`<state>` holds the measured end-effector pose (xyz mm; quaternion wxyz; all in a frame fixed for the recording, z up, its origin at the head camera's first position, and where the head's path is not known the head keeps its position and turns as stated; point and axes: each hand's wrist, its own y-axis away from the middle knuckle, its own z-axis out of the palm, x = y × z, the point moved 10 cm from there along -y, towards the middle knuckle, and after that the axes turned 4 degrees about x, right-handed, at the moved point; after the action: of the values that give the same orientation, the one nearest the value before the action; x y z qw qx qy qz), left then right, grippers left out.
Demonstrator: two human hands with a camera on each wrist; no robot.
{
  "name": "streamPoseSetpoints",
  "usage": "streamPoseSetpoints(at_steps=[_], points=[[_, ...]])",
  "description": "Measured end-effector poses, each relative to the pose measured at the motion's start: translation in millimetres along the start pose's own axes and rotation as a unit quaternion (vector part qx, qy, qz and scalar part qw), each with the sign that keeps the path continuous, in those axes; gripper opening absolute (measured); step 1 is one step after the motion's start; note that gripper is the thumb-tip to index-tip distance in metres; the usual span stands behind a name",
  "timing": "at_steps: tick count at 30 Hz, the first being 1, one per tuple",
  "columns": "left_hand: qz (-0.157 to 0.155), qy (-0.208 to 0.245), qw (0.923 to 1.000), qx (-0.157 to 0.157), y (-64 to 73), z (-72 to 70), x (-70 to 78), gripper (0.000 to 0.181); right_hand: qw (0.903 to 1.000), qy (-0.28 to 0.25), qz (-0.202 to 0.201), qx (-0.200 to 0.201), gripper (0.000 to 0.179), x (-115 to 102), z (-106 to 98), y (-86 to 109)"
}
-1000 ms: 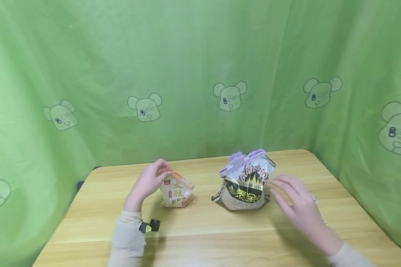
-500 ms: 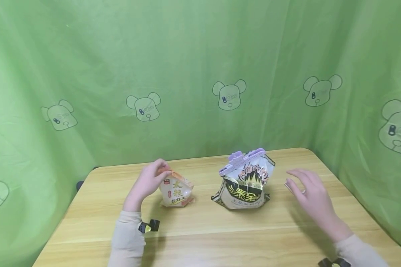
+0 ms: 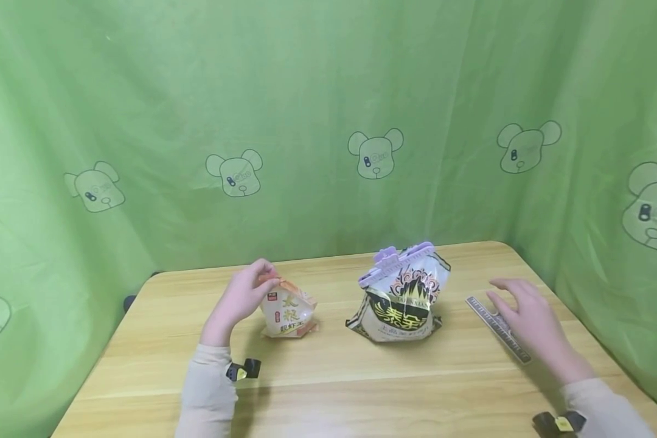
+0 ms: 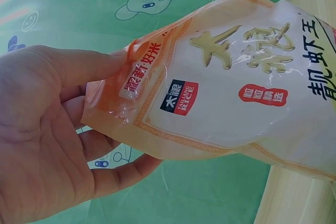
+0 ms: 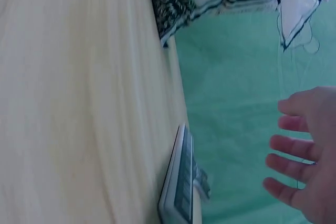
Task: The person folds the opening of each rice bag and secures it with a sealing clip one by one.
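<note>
A small white and orange rice bag [image 3: 289, 313] stands on the table at centre left. My left hand [image 3: 247, 292] pinches its top corner; in the left wrist view the thumb [image 4: 100, 64] lies on the orange edge with fingers behind it. To the right, a larger rice bag [image 3: 402, 307] stands with a purple bag clip [image 3: 396, 264] across its top. My right hand [image 3: 536, 319] hovers with relaxed fingers over a grey bag clip [image 3: 490, 319] lying on the table, partly covered by the hand. In the right wrist view the fingers [image 5: 294, 169] hold nothing.
The wooden table [image 3: 328, 389] has its back edge close to a green curtain [image 3: 306, 91] printed with bear heads. The curtain also surrounds both sides. Black wrist straps [image 3: 244, 370] sit on both sleeves.
My right hand has moved right, away from the larger bag, so more of the grey bag clip shows. My left hand and both bags have stayed in place.
</note>
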<state>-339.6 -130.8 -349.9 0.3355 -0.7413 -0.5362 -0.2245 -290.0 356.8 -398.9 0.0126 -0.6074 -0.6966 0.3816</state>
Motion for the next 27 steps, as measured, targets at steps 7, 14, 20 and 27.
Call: streamPoseSetpoints(at_steps=[7,14,20,27], points=[[-0.003,0.003,1.0,0.0,0.5,0.1,0.2,0.014,0.996,0.032,0.016,-0.082,0.044,21.1,15.8,3.3],[-0.005,0.002,1.0,0.002,0.4,0.0,0.4,0.013,0.9878,0.061,0.027,-0.141,0.051,39.2,30.5,7.2],[-0.001,-0.001,1.0,0.001,0.1,0.1,0.8,0.013,0.9801,0.077,0.039,-0.179,0.055,46.0,35.5,11.2],[-0.003,0.008,1.0,0.0,-0.1,0.3,0.5,0.012,0.9777,0.092,0.028,-0.187,0.052,44.7,35.5,11.1]])
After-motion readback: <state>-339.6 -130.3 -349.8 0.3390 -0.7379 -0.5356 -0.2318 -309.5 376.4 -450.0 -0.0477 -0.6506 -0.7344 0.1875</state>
